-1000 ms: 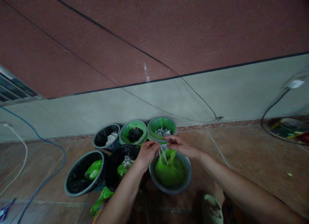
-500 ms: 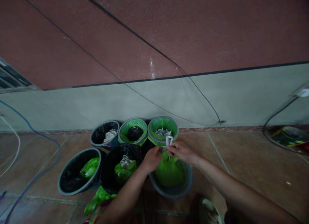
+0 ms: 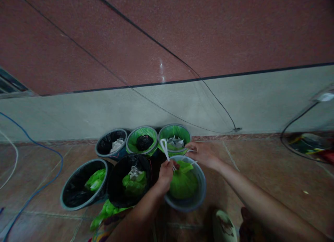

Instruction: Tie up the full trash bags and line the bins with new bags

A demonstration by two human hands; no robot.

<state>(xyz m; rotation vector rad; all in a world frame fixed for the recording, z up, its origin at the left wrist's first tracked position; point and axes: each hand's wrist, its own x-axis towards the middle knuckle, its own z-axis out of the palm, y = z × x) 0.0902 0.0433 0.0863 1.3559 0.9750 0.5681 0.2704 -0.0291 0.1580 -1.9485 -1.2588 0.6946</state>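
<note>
A full green garbage bag (image 3: 184,184), gathered at its top, sits in the front right bin (image 3: 200,193). My left hand (image 3: 166,173) is closed on a white drawstring (image 3: 165,148), whose loop stands up above the fingers. My right hand (image 3: 203,154) is over the bin's far right rim, thumb and fingers pinching another white strand at the bag's neck. The far end of that strand is too small to make out. Just behind my hands is a green-lined bin (image 3: 188,134) with crumpled grey paper (image 3: 175,142).
Left of these stand several more lined bins: one with a black bundle (image 3: 144,142), a black-lined bin (image 3: 114,179) with green plastic, and a tilted bin (image 3: 70,203). Loose green plastic (image 3: 106,212) lies on the tiles. A blue hose (image 3: 61,162) runs left; a wall is behind.
My hands have moved apart, left hand down and leftward, right hand rightward. The white drawstring, upright between both hands before, now leans left from my left hand.
</note>
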